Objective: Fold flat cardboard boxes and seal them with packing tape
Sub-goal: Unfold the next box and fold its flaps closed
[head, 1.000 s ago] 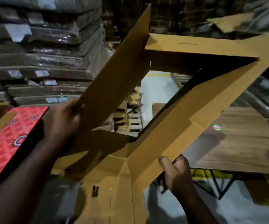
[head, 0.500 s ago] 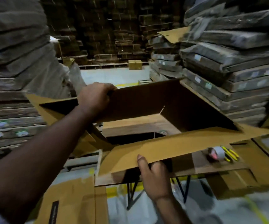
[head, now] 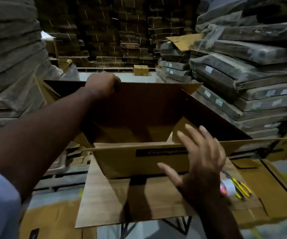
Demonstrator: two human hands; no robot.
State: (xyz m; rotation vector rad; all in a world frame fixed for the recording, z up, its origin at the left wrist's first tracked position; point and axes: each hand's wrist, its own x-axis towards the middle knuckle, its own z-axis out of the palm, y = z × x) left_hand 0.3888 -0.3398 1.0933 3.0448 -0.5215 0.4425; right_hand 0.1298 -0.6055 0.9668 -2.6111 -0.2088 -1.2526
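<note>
Box is opened out into a square tube, sitting centre frame over the wooden table. That is the erecting step roughly done.

Left hand grips the far wall's top edge, upper centre, fingers curled over it. Right hand is at lower right, fingers spread and straight, holding nothing, hovering at the near wall; blur makes it unclear whether it touches.

Inside, one flap at right is angled inward. Whether the bottom flaps are fully folded, can't tell; the interior is too dark. No tape visible on any seam.

Tape roll lies on the table at lower right, just beside the yellow-handled cutters, both untouched.

Judgement: early-to-mid on this box. Left to do: fold flaps shut, tape seam. Stacks of flat cartons fill the right and background, so plenty more are queued.
</note>
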